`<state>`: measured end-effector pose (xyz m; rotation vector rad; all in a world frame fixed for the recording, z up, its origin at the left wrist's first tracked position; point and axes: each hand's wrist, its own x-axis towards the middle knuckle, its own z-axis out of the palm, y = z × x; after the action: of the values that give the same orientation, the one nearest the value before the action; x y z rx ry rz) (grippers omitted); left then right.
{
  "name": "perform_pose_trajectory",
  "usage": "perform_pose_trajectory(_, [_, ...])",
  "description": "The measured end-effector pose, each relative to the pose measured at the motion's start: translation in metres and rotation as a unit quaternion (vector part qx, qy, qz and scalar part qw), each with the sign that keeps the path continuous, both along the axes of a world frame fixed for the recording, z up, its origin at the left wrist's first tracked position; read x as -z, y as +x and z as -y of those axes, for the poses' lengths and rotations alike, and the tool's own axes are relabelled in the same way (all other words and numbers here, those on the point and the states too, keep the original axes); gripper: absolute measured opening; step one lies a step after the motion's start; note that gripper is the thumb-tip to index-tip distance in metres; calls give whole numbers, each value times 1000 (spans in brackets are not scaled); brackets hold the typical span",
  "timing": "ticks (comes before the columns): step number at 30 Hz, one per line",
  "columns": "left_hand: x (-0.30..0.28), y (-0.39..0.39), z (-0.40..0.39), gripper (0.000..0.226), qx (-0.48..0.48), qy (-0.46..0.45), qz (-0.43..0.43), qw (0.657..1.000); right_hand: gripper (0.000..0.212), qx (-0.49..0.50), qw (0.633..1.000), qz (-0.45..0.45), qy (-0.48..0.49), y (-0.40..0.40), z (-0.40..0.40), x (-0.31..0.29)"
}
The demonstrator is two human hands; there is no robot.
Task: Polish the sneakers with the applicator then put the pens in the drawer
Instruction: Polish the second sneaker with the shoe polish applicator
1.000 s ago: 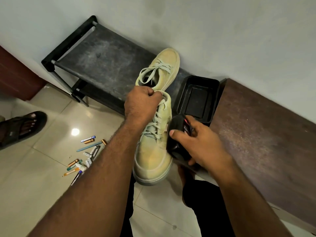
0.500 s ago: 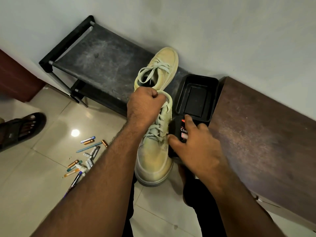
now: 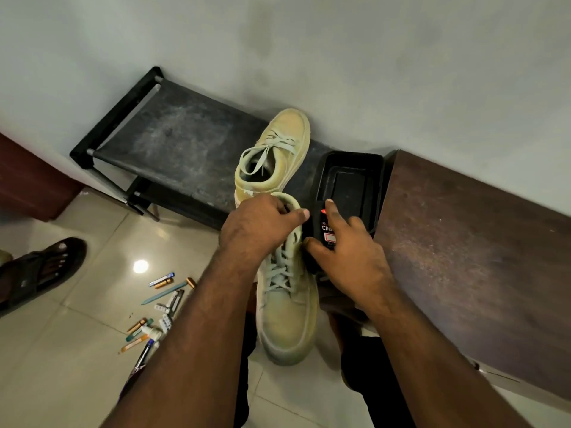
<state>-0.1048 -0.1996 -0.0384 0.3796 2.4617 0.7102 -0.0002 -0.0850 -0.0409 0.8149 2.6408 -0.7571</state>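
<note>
My left hand (image 3: 258, 225) grips the collar of a pale yellow-green sneaker (image 3: 285, 316), holding it up with its toe toward me. Pressed against that shoe's right side near the ankle is a black polish applicator (image 3: 324, 233) with a red and white label, and my right hand (image 3: 346, 257) is closed around it. The second sneaker (image 3: 278, 149) rests on the black rack behind, toe toward the wall. Several pens and markers (image 3: 157, 310) lie scattered on the tiled floor to the left.
A low black shoe rack (image 3: 173, 143) stands against the wall. An empty black plastic tray (image 3: 349, 180) sits at its right end. A dark brown wooden cabinet top (image 3: 469, 257) fills the right side. Someone's sandalled foot (image 3: 40, 270) is at the left.
My right hand has slid the applicator along the held sneaker's side, from near the midsole up to the ankle. The left hand kept its grip, and the view pulled back slightly.
</note>
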Motion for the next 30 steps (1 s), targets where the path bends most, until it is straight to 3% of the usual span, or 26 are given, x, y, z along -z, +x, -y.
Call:
perform_pose_trajectory(3, [1,3,1,33,33,-70,55,996,78,-10,1000,-4,-14,2,1,3])
perform_pose_trajectory(8, [-5,10,-1,24,-40,-36,72,996,79,-3,999,-16,-34,2,2,9])
perform_pose_trajectory(16, [-7,31,-7,19,-63,-112,-85,988,78,6,998,-33,-47,1,1,8])
perform_pose_trajectory(22, [-12,31,0,16,-116,22,-17,993,82,84,984,-106,-118,5,-13,2])
perform_pose_trajectory(26, [-19,17,17,21,-188,162,65,967,80,141,961,-156,-180,13,-21,-6])
perform_pose_trajectory(30, [-14,8,25,8,-207,192,115,952,77,123,965,-165,-160,12,-17,-10])
